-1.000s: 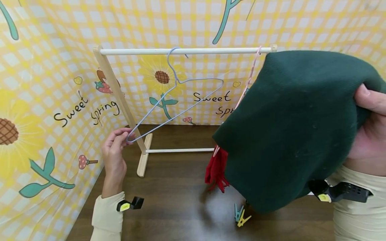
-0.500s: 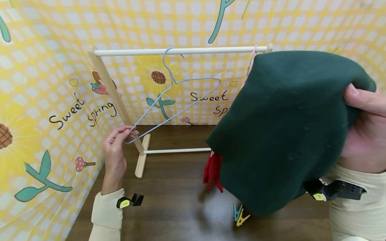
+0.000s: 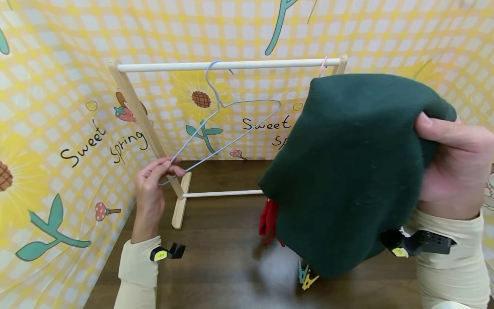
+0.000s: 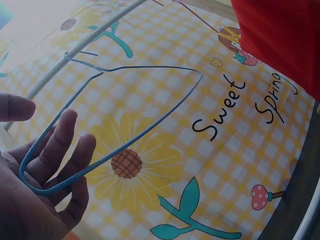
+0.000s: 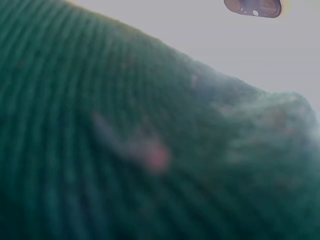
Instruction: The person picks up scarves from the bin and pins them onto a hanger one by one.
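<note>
A light blue wire clothes hanger (image 3: 247, 134) hangs by its hook on the white rail and slants down toward me. My left hand (image 3: 151, 183) holds its near lower corner, with the wire between thumb and fingers. In the left wrist view the fingers (image 4: 65, 137) curl around the hanger (image 4: 137, 131). My right hand (image 3: 455, 167) grips the right edge of a dark green knitted cloth (image 3: 347, 171), thumb in front and fingers mostly hidden behind. The cloth hangs in front of the rack's right side. Its ribbed knit (image 5: 75, 125) fills most of the right wrist view, blurred.
The rack has a white top rail (image 3: 270, 64), wooden legs (image 3: 139, 116) and a white lower bar (image 3: 224, 194). A pink hanger (image 3: 323, 66) and a red fringed cloth (image 3: 268, 219) are partly hidden behind the green cloth. Two clothespins (image 3: 307, 275) lie on the brown surface.
The right hand has moved left with the green cloth, covering more of the red cloth and pink hanger. The left hand has slid slightly up along the hanger's corner, which stays on the rail.
</note>
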Tool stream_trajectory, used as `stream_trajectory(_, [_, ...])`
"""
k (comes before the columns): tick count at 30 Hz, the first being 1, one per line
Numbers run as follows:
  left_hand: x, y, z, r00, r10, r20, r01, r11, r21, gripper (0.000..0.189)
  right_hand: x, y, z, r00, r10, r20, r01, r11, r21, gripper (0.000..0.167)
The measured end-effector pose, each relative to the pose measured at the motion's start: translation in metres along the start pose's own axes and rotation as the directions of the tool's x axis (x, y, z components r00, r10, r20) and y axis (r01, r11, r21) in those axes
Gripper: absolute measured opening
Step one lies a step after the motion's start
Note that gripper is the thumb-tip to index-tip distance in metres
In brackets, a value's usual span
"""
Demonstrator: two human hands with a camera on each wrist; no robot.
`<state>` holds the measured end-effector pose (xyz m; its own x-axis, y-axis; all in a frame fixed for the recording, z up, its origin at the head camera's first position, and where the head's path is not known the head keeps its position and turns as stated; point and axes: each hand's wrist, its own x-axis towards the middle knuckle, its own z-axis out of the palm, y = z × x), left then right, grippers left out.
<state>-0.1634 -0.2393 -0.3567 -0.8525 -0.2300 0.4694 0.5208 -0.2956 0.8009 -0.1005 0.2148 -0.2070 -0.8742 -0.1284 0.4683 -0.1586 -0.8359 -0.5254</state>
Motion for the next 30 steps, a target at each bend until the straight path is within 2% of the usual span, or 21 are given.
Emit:
stream_trajectory(6, [0.0015,-0.0011,0.0007,0.999,-0.014,0.048,0.015,1.0,-0.012,0.026,-0.0012,0.0058,0.0033,1.0,0.019,0.005,-0.019,0.999,-0.026,0.041])
stream_trajectory(13, [0.0022,-0.0044,0.0025,0.999,-0.043,0.021,0.042,0.999,0.02,0.032,-0.0003,0.0083,0.0043,0.997,0.056,0.047,-0.054,0.998,-0.038,0.043])
stream_trajectory(21, [0.0018,-0.0049,0.0063,0.999,-0.037,-0.008,0.037,0.996,0.077,0.036,-0.0008,0.0098,0.0029,0.994,0.085,0.067,-0.082,0.996,-0.038,0.045])
stream_trajectory(26, [0.0005,-0.0052,0.0089,0.999,-0.034,-0.026,0.036,0.997,0.065,0.04,0.0001,0.0102,0.0029,0.992,0.108,0.07,-0.105,0.994,-0.042,0.044])
stream_trajectory(30, [0.0004,-0.0058,0.0096,0.999,-0.038,-0.015,0.039,0.998,0.044,0.04,0.0008,0.0102,0.0026,0.99,0.118,0.072,-0.114,0.992,-0.055,0.042])
